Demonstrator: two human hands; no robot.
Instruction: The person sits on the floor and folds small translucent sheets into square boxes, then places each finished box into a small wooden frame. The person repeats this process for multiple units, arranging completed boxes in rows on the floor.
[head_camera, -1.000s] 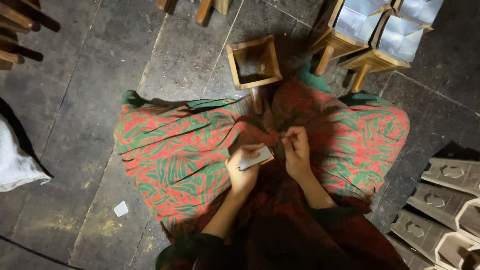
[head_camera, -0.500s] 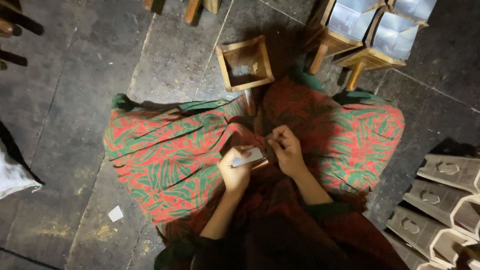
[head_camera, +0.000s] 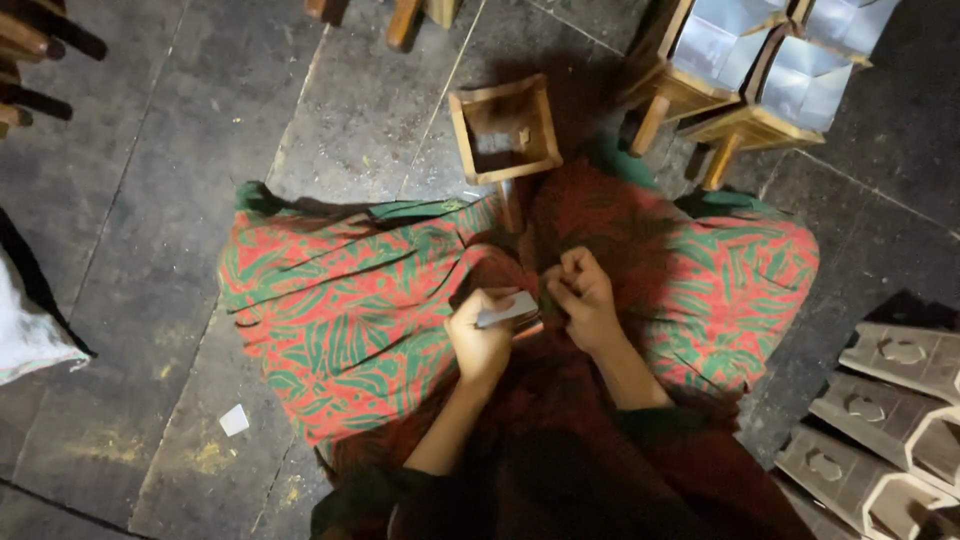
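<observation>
A small square wooden frame box (head_camera: 504, 130), open at the top, stands on the grey stone floor (head_camera: 180, 200) just beyond the person's lap; inside it only bare floor and a small pale scrap show. Up and to the right, two wooden box frames lined with shiny silver sheet (head_camera: 760, 60) lean together on short wooden legs, and their silver-lined hollows look empty. At the lower right edge lies a row of flat grey carved panels with oval cut-outs (head_camera: 880, 420), packed side by side.

The person sits on the floor with a red and green leaf-patterned cloth (head_camera: 350, 310) spread across both knees. The left hand (head_camera: 482, 338) is low over the lap, its forearm running down toward the body, and its fingers are curled tight around a thin flat grey strip (head_camera: 508, 310) that juts up and to the right from the fist. Something small and brownish sits just beneath the strip, too dim to tell apart. The right hand (head_camera: 582, 298) is just beside the strip's far end, knuckles up, fingers bunched into a narrow pinch; whether it grips anything cannot be told. The two hands are nearly touching above the cloth, near the wooden frame box's lower edge.

A white sack (head_camera: 25, 330) lies at the left edge, and a small white paper scrap (head_camera: 234, 420) on the floor nearby.
</observation>
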